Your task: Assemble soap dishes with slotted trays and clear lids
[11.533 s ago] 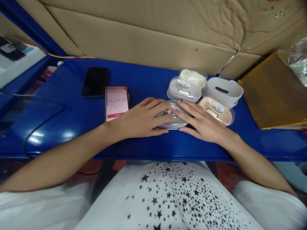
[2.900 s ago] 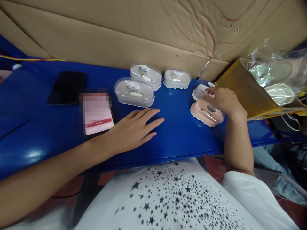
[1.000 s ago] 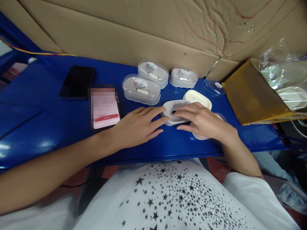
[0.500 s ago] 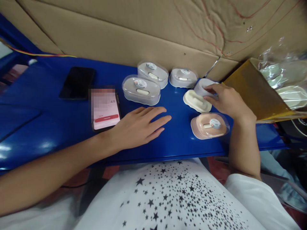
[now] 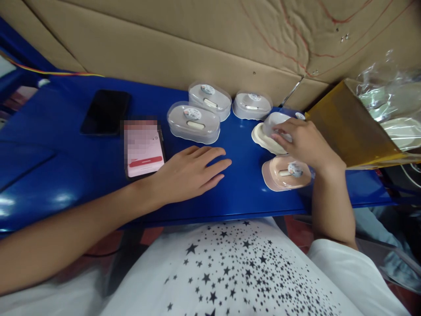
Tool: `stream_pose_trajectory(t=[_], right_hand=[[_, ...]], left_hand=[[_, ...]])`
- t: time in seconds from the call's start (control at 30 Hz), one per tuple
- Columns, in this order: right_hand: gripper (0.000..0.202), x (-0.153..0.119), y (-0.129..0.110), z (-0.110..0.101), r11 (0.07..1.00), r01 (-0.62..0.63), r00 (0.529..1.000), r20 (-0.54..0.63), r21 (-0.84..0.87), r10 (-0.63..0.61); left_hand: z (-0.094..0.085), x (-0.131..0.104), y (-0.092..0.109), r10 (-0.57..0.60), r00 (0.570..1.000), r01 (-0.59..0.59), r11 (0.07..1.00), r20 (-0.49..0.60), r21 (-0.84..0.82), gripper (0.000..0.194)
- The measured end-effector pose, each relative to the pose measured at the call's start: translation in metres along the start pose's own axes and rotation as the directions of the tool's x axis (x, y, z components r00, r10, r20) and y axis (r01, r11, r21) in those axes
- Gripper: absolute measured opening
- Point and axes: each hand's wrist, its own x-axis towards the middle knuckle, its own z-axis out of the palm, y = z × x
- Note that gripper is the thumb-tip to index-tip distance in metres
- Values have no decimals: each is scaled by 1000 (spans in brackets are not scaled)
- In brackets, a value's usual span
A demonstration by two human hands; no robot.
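Observation:
My left hand (image 5: 194, 173) lies palm down on the blue table with its fingers spread, holding nothing, close beside a lit phone (image 5: 144, 151). My right hand (image 5: 299, 140) has thumb and fingers closed on a translucent plastic cover (image 5: 274, 120). Tilted, the cover hangs over the right part of a cream oval base (image 5: 259, 136); whether they touch, I cannot tell. Partly hidden behind the hand is a round label (image 5: 300, 116). Nearer to me stands a peach oval box (image 5: 279, 173) under a clear cover, just below the right hand.
Three lidded oval boxes stand along the back: a front one (image 5: 194, 125), one behind it (image 5: 210, 101) and one to the right (image 5: 251, 105). A dark phone (image 5: 105, 113) lies at left. An open carton (image 5: 342, 127) with plastic-wrapped parts is at right, cardboard (image 5: 164, 48) behind.
My right hand and the translucent cover have shifted slightly left and toward me, over the cream base. The round label behind the hand has come into view. My left hand has barely moved.

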Motion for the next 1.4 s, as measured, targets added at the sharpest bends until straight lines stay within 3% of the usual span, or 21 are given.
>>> stream_pose_trajectory(t=[0.13,0.33,0.5,0.6,0.77,0.87,0.97,1.1,1.27,1.4], right_hand=[[37,-1,-17,6,997,59,998,28,58,-61],[30,-1,-8,15,979,123,991,-75,163,-112],[32,0,-9,13,950,191,976,53,246,-210],[30,-1,-22,7,896,258,946,96,361,-311],[32,-6,-48,2,755,351,888,57,554,-456],[30,-7,-55,1,735,366,884,32,571,-466],[28,-5,-56,-1,739,368,898,-7,564,-441],[29,-3,-51,-1,817,342,935,-79,464,-346],[33,-3,-40,8,902,270,958,1,336,-287],[30,-1,-42,11,868,299,946,0,397,-325]], left_hand=[[-1,0,0,0,1000,0,1000,11,-15,27],[0,0,0,1,998,0,1000,69,-14,29],[-1,0,0,4,998,-2,1000,65,-29,28],[0,0,-1,1,998,1,1000,69,-31,30],[5,-3,-2,66,986,-47,991,151,-122,46],[10,-4,0,124,966,-79,977,225,-199,56],[14,-3,2,107,960,-43,970,261,-238,63],[21,0,3,71,958,9,961,278,-275,68],[24,1,2,64,955,16,964,288,-266,67],[18,1,-1,65,965,-14,981,256,-194,61]])
